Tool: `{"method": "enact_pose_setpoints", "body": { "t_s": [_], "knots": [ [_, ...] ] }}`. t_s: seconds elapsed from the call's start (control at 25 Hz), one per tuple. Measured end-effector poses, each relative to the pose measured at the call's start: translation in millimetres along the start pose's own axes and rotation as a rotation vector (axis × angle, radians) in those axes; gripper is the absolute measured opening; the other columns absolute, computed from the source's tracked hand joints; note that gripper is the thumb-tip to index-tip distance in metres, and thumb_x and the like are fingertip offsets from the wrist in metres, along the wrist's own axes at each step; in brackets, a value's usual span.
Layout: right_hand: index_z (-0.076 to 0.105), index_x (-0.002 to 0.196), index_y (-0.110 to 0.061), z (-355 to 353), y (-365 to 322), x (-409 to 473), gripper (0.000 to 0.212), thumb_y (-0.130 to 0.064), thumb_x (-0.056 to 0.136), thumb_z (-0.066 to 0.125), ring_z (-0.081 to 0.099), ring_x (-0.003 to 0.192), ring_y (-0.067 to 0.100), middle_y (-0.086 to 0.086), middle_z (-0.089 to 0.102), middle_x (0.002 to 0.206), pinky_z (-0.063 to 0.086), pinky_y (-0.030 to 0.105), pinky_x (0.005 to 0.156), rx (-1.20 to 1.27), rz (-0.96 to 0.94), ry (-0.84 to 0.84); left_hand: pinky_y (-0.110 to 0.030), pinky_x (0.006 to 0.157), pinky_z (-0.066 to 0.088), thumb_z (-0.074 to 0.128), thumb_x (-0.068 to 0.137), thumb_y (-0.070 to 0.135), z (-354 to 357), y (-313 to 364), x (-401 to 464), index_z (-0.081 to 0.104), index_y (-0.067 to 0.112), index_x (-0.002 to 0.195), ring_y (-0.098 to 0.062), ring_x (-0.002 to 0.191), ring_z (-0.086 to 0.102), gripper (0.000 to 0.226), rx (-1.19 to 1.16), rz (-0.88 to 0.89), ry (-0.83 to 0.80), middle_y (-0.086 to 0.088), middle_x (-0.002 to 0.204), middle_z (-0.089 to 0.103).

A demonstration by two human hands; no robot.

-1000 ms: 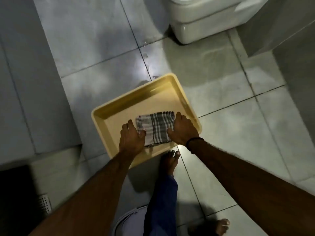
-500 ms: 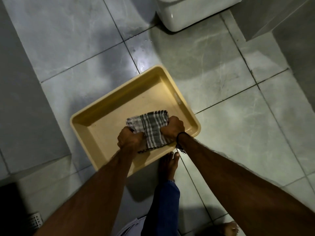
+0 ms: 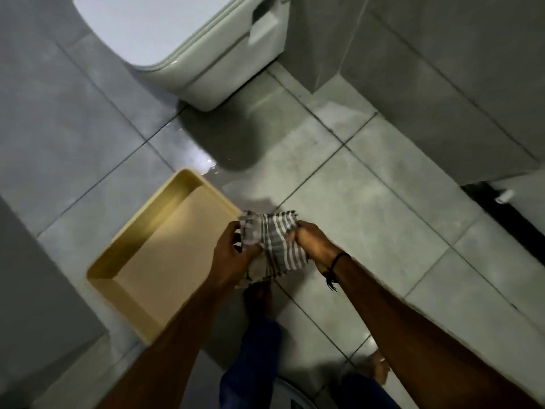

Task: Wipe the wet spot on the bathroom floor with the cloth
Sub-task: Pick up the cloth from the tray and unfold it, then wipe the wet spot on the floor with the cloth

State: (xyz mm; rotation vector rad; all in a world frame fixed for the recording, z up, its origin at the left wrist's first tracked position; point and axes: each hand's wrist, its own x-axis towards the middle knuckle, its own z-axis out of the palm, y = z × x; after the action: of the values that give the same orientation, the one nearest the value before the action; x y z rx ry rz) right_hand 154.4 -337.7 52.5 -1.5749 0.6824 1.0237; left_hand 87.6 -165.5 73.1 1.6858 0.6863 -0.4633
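Seen from above, looking down at a grey tiled floor [image 3: 368,202]. Nearest, two bare feet and blue trouser legs [image 3: 253,358]. Just beyond, both forearms reaching forward, holding a striped cloth [image 3: 274,243] bunched in the air, off the floor, past the near right corner of a shallow yellow tray [image 3: 129,261]. Left hand [image 3: 233,255] closed on the cloth's left side, fingers curled into the fabric; right hand [image 3: 312,246] clenched on its right side, a dark band [image 3: 339,258] at the wrist. Farther out, beyond the tray's far corner, a shiny wet spot [image 3: 200,163] on the tiles, running up to the base of a white toilet [image 3: 188,48]. Probably best done by opening the cloth flat, pressing it onto the sheen, and wiping toward the body rather than pushing water under the toilet.
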Motion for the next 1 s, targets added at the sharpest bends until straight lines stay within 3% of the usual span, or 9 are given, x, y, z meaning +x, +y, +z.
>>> {"method": "enact_pose_setpoints", "body": {
  "t_s": [0.08, 0.12, 0.24, 0.36, 0.44, 0.52, 0.64, 0.76, 1.0],
  "knots": [
    [0.069, 0.123, -0.005, -45.7, 23.2, -3.8, 0.036, -0.026, 0.096, 0.058, 0.069, 0.111, 0.035, 0.017, 0.074, 0.119, 0.054, 0.041, 0.098, 0.158, 0.08, 0.021, -0.045, 0.086, 0.058, 0.08, 0.08, 0.018, 58.3, 8.7, 3.2, 0.062, 0.019, 0.122, -0.024, 0.095, 0.069, 0.046, 0.127, 0.015, -0.075, -0.005, 0.109, 0.072],
    [0.07, 0.125, -0.009, -67.1, 37.5, -2.9, 0.044, -0.04, 0.097, 0.056, 0.071, 0.11, 0.032, 0.016, 0.075, 0.118, 0.057, 0.039, 0.097, 0.256, 0.105, 0.013, -0.043, 0.086, 0.058, 0.079, 0.08, 0.02, 88.7, 10.3, 5.9, 0.064, 0.019, 0.118, -0.02, 0.091, 0.069, 0.041, 0.207, 0.025, -0.116, -0.002, 0.103, 0.072],
    [0.075, 0.115, -0.014, -123.0, 85.1, 8.9, 0.058, -0.062, 0.094, 0.05, 0.078, 0.079, 0.021, 0.007, 0.08, 0.09, 0.063, 0.028, 0.067, 0.483, 0.108, -0.079, -0.048, 0.083, 0.062, 0.065, 0.091, 0.029, 166.3, 0.2, 17.8, 0.072, 0.023, 0.099, -0.02, 0.08, 0.073, 0.012, 0.26, -0.019, -0.269, -0.001, 0.086, 0.073],
    [0.075, 0.111, -0.007, -163.0, 150.8, 45.7, 0.044, -0.045, 0.093, 0.065, 0.075, 0.08, 0.025, 0.012, 0.078, 0.096, 0.063, 0.031, 0.073, 0.526, 0.087, 0.047, -0.058, 0.07, 0.063, 0.048, 0.098, 0.024, 225.7, -43.9, 47.6, 0.073, 0.011, 0.087, -0.02, 0.064, 0.07, 0.03, 0.247, -0.051, -0.348, -0.01, 0.078, 0.071],
    [0.075, 0.11, -0.003, -179.5, 205.5, 86.1, 0.025, -0.016, 0.088, 0.073, 0.076, 0.07, 0.023, 0.017, 0.077, 0.099, 0.063, 0.029, 0.06, 0.542, 0.09, 0.244, -0.052, 0.081, 0.061, 0.047, 0.1, 0.027, 246.0, -92.2, 82.8, 0.07, 0.013, 0.11, -0.026, 0.086, 0.069, 0.03, 0.604, 0.177, -0.299, -0.013, 0.103, 0.07],
    [0.075, 0.107, -0.003, -189.3, 254.4, 127.4, 0.023, 0.003, 0.086, 0.071, 0.076, 0.061, 0.018, 0.015, 0.077, 0.091, 0.063, 0.029, 0.054, 0.561, 0.058, 0.367, -0.048, 0.1, 0.049, 0.044, 0.101, 0.034, 252.2, -155.3, 119.3, 0.052, 0.016, 0.139, -0.031, 0.125, 0.055, 0.043, 1.059, 0.408, -0.28, -0.012, 0.14, 0.055],
    [0.074, 0.116, -0.011, -204.6, 318.4, 184.6, 0.03, -0.007, 0.085, 0.073, 0.076, 0.091, 0.026, 0.012, 0.078, 0.106, 0.062, 0.039, 0.088, 0.294, -0.033, 0.617, -0.054, 0.124, 0.017, 0.034, 0.103, 0.04, 254.8, -249.8, 162.9, 0.015, 0.014, 0.159, -0.034, 0.156, 0.009, 0.064, 1.35, 0.591, -0.302, -0.011, 0.17, 0.01],
    [0.068, 0.106, -0.023, -213.4, 361.4, 213.8, 0.022, -0.036, 0.088, 0.066, 0.068, 0.083, 0.028, 0.005, 0.076, 0.095, 0.051, 0.031, 0.074, -0.162, -0.139, 0.853, -0.056, 0.126, 0.006, 0.028, 0.101, 0.045, 255.9, -320.7, 183.9, 0.001, 0.013, 0.159, -0.031, 0.157, -0.006, 0.072, 1.464, 0.688, -0.287, -0.009, 0.17, -0.007],
    [0.06, 0.114, -0.013, -217.1, 389.0, 206.8, 0.024, -0.023, 0.092, 0.062, 0.068, 0.092, 0.04, 0.017, 0.072, 0.102, 0.038, 0.034, 0.064, -0.742, -0.276, 0.919, -0.051, 0.126, 0.002, 0.018, 0.1, 0.049, 247.3, -354.2, 179.1, -0.006, 0.008, 0.159, -0.032, 0.157, -0.006, 0.075, 1.491, 0.702, -0.271, -0.013, 0.169, -0.011]
  ]
}}
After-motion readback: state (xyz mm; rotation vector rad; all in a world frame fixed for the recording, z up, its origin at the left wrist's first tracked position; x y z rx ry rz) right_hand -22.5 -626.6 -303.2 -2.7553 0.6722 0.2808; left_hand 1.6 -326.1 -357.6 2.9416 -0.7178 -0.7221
